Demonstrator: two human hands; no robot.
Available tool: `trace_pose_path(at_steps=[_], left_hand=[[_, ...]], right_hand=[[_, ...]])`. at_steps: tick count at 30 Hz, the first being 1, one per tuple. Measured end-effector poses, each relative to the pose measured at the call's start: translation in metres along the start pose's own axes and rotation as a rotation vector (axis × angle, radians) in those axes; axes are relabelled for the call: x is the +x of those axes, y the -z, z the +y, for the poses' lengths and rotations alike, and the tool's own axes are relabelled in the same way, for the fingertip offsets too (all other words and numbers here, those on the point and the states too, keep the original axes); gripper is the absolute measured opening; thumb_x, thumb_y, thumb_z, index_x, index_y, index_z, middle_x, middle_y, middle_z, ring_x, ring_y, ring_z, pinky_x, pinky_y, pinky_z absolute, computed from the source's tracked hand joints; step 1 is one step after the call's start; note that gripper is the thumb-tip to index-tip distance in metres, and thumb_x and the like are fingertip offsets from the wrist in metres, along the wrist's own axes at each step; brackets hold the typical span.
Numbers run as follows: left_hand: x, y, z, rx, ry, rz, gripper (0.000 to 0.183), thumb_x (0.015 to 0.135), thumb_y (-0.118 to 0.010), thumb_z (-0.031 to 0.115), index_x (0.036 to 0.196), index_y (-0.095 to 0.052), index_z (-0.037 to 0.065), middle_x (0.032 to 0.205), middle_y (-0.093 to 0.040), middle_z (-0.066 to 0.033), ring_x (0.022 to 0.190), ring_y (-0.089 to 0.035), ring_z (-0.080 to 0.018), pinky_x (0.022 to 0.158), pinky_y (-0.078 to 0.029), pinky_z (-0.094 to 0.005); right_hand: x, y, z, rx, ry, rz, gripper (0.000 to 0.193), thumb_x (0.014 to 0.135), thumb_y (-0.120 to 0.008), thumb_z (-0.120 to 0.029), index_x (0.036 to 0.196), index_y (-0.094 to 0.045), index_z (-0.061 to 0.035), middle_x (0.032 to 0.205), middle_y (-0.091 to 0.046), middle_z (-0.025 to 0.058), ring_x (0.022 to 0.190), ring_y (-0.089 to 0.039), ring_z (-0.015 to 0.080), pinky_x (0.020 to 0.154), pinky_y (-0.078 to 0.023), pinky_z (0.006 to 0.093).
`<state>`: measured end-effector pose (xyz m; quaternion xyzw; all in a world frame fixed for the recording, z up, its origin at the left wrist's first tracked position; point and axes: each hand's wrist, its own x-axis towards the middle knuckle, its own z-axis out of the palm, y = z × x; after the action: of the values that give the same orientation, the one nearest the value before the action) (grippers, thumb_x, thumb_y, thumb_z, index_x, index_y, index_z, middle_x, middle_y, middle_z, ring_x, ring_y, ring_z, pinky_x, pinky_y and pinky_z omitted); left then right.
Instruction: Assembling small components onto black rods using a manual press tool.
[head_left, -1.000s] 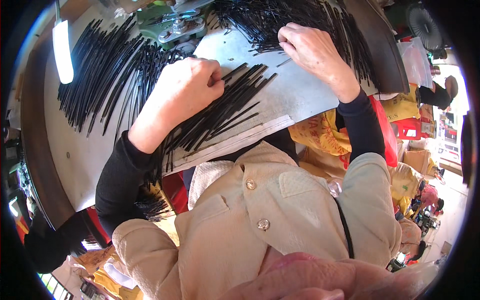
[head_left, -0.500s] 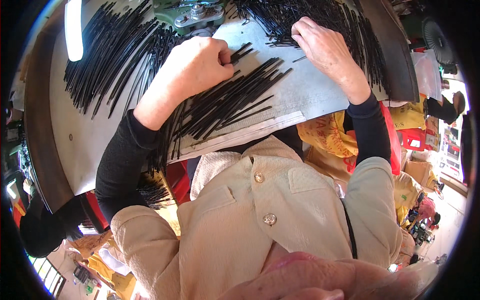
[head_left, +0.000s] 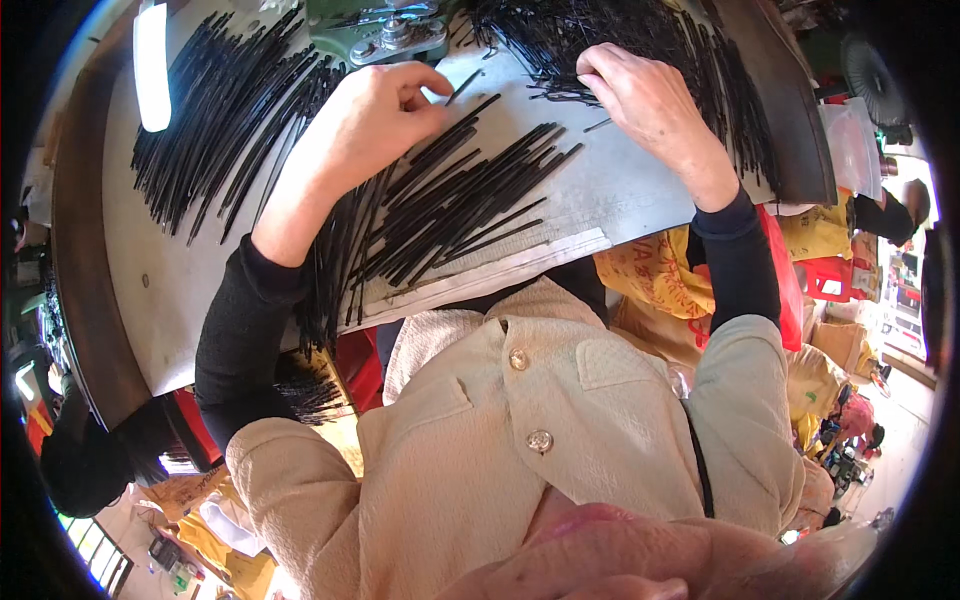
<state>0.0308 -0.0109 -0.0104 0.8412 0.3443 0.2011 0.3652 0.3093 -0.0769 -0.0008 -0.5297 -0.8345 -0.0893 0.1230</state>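
Observation:
My left hand hovers over the near ends of a loose bundle of thin black rods on the metal tabletop. Its thumb and index finger are apart, with nothing seen between them. One short black rod lies just beyond the index fingertip. On the right, my right hand has its fingertips pinched together at the edge of a tangled heap of black rods. Whatever the pinch holds is hidden. A single thin rod lies on the table just below those fingers.
A green machine with metal fittings stands at the table's far side. More black rods are spread at the left, near a white lamp tube. A dark raised rim bounds the right. Yellow sacks lie below the front edge.
My left hand has moved slightly left and away from the rods, and its closed fingers have opened. More of the bundle shows beneath it. My right hand has dipped slightly, still pinched.

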Motion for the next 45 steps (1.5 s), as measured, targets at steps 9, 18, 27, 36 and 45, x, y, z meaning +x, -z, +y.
trace_pose_path(at_steps=[9,18,27,36,45], left_hand=[[-0.009,0.031,0.008,-0.529,0.134,-0.161,0.026,0.088,-0.049,0.015,0.106,-0.062,0.002,0.086,-0.062,-0.0038,0.057,-0.051,-0.0036,0.045,-0.041,-0.0147],[-0.011,0.039,0.007,-0.423,0.142,-0.068,0.026,0.082,-0.066,0.021,0.096,-0.066,-0.001,0.071,-0.060,-0.0027,0.054,-0.053,-0.0058,0.048,-0.042,-0.0177],[0.002,0.031,-0.013,-0.555,0.227,-0.002,0.023,0.083,-0.066,0.027,0.089,-0.066,0.005,0.075,-0.064,-0.0014,0.066,-0.061,-0.0078,0.058,-0.049,-0.0202],[0.001,0.030,-0.015,-0.698,0.281,0.061,0.026,0.084,-0.065,0.026,0.095,-0.064,0.002,0.074,-0.058,-0.0014,0.057,-0.054,-0.0075,0.050,-0.043,-0.0191],[0.002,0.030,-0.015,-0.693,0.231,0.103,0.023,0.084,-0.065,0.024,0.089,-0.064,0.001,0.070,-0.059,-0.0006,0.053,-0.050,-0.0046,0.044,-0.038,-0.0175]], right_hand=[[0.012,0.016,-0.013,0.160,-0.101,-0.130,0.014,0.082,-0.055,-0.013,0.091,-0.061,-0.0042,0.082,-0.064,0.0126,0.076,-0.062,0.0311,0.066,-0.050,0.0399],[0.020,0.017,-0.015,0.287,-0.172,-0.224,0.022,0.082,-0.052,-0.010,0.100,-0.061,-0.0001,0.064,-0.061,0.0124,0.058,-0.063,0.0214,0.060,-0.049,0.0312],[0.048,0.018,-0.053,1.114,-0.365,-0.364,0.025,0.088,-0.050,-0.012,0.110,-0.054,0.0001,0.065,-0.060,0.0063,0.048,-0.055,0.0101,0.047,-0.046,0.0227],[0.060,-0.004,-0.058,1.233,-0.339,-0.250,0.023,0.091,-0.050,-0.012,0.110,-0.054,-0.0008,0.064,-0.059,0.0058,0.047,-0.055,0.0085,0.045,-0.045,0.0199],[0.062,-0.003,-0.058,1.269,-0.323,-0.244,0.023,0.090,-0.050,-0.011,0.110,-0.055,-0.0002,0.064,-0.059,0.0057,0.047,-0.055,0.0085,0.044,-0.045,0.0197]])
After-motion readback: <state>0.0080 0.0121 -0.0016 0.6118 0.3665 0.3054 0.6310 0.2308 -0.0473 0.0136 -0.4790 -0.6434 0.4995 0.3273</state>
